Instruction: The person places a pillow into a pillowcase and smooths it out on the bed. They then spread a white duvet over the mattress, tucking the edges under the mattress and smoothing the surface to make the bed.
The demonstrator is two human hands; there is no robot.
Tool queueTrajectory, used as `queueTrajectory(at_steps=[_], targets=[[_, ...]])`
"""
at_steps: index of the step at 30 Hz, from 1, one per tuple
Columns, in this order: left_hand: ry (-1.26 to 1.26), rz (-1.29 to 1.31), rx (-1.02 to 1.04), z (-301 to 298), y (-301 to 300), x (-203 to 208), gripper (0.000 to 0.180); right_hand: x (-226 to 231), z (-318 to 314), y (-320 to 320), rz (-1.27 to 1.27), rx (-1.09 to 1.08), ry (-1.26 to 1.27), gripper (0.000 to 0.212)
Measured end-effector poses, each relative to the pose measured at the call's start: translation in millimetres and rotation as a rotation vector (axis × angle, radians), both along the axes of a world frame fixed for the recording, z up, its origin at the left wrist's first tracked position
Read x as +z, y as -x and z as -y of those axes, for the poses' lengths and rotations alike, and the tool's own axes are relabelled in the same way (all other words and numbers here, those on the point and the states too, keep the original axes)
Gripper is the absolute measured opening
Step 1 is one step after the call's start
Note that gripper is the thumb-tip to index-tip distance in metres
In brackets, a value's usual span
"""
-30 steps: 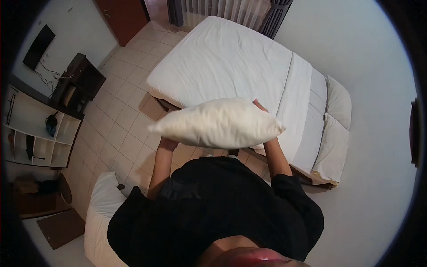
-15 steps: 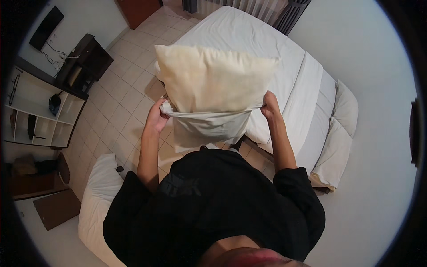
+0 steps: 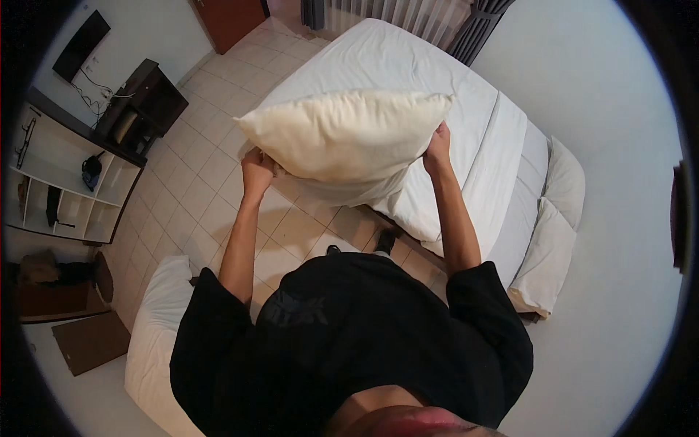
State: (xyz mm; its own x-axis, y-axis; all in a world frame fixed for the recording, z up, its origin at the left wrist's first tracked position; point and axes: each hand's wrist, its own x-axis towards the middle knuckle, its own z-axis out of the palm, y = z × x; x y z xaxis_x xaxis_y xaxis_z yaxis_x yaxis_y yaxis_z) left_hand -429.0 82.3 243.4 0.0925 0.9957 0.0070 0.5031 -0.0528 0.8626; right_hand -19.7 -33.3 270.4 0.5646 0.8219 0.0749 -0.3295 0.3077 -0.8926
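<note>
A cream pillow (image 3: 348,138) is held up in front of me, its far edge puffed out and uncovered. Below it hangs a white pillowcase (image 3: 342,192), wrapped around the pillow's lower part. My left hand (image 3: 258,172) is closed at the left side, gripping the case's edge beside the pillow. At the right side my right hand (image 3: 437,150) is closed too, near the pillow's far right corner. The pillow bulk partly hides the cloth in both hands.
Beyond the pillow stands a large bed (image 3: 386,62) with white sheets and two pillows (image 3: 547,251) along the right wall. Another white-covered bed or couch (image 3: 156,320) is at lower left. Open shelves (image 3: 69,171) and a dark cabinet (image 3: 149,102) line the left side of the tiled floor (image 3: 193,171).
The pillow has tipped, so its top edge faces me more and less of the pillowcase shows. Both hands have risen slightly, the right one moving up along the pillow's side.
</note>
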Motion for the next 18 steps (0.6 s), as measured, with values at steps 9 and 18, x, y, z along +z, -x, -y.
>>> queueTrajectory(at_steps=[9,18], targets=[[-0.441,-0.288,-0.126,17,-3,-25,0.018,-14,24,-34,1.04,-0.18,0.317,0.016],[0.304,1.038,0.021,77,-11,-38,0.02,-25,43,18,0.522,-0.193,0.254,0.016]])
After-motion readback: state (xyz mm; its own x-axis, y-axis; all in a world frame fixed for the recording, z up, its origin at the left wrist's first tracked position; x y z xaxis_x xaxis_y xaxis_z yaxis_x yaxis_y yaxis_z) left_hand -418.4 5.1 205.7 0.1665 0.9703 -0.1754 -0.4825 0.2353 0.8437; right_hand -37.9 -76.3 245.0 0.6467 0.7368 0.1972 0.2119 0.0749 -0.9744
